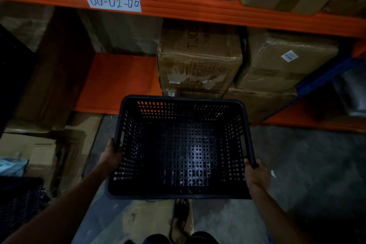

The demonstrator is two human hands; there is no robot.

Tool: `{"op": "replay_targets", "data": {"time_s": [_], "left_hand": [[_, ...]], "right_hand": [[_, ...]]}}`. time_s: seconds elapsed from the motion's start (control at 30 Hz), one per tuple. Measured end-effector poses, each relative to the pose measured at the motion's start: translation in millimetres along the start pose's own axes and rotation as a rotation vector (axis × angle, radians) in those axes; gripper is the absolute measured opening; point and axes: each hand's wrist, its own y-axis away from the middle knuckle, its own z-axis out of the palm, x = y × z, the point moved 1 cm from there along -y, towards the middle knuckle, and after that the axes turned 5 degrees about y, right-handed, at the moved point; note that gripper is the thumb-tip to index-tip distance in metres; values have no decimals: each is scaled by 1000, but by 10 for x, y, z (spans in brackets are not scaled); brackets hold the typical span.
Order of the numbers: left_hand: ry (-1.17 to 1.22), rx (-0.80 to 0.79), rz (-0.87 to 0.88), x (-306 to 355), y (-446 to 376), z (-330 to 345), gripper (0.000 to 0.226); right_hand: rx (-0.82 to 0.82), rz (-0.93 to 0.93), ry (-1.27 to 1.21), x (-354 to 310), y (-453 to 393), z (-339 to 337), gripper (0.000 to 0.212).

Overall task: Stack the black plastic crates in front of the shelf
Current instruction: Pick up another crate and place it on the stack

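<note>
A black plastic crate (181,148) fills the lower centre of the frame, held off the grey floor (309,164) by both hands, its open top facing the camera and its perforated bottom catching a dull patch of light. The left hand (111,156) grips the crate's left rim, fingers curled over the edge and closed on it; the right hand (257,176) grips the right rim the same way, thumb on top and fingers wrapped under the lip. The crate is empty (only its grid of holes shows inside).

Behind it, across the top of the frame, runs an orange shelf beam (198,10) carrying a white paper label (112,2) with hand-written digits. Below the beam, in the centre right, cardboard boxes (200,59) are packed side by side on the lower orange shelf (116,83), whose left part is bare. At the lower left edge a dark perforated shape (21,202) sits on the floor among flattened cardboard; it may be another crate, but the light is too poor to be sure. A sandalled foot (180,218) shows at the bottom centre, just below the crate.
</note>
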Motion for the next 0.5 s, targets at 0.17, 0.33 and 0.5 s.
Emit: {"op": "replay_targets", "data": {"time_s": [0.17,0.33,0.5], "left_hand": [[-52,69,68,34,138,54,43],[-192,194,69,149,210,158,54],[-254,178,62,165,161,159,57]], "right_hand": [[27,-58,95,-28,37,-21,39],[66,-134,157,-61,77,-40,39],[-52,-154,258,-73,19,-39,40]]}}
